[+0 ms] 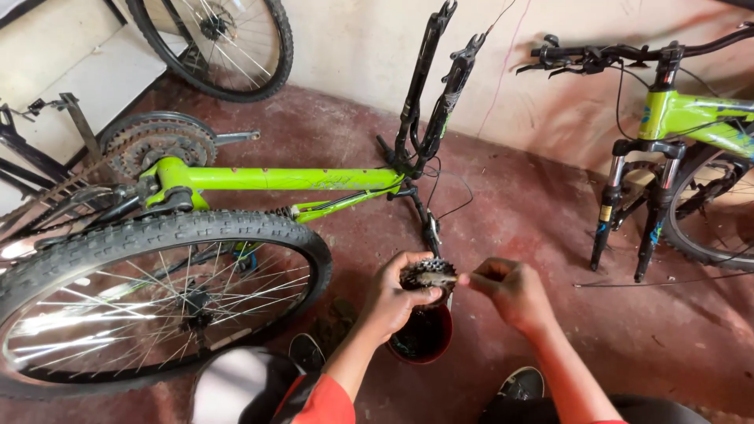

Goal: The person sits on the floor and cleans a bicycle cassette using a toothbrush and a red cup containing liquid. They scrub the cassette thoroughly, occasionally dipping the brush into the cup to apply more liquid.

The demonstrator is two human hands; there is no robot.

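Left hand (395, 297) grips a dirty sprocket cluster (428, 275) over a red tub (428, 339); right hand (509, 290) fingertips pinched shut at its edge.

Red-brown concrete floor (550, 235), stained and scuffed. On it: upside-down lime green bike frame (275, 179) with its fork pointing up, a loose knobby wheel (149, 298) in front, a small red bowl (424, 338) of dark liquid, and a second green bike (683, 149) standing at right.
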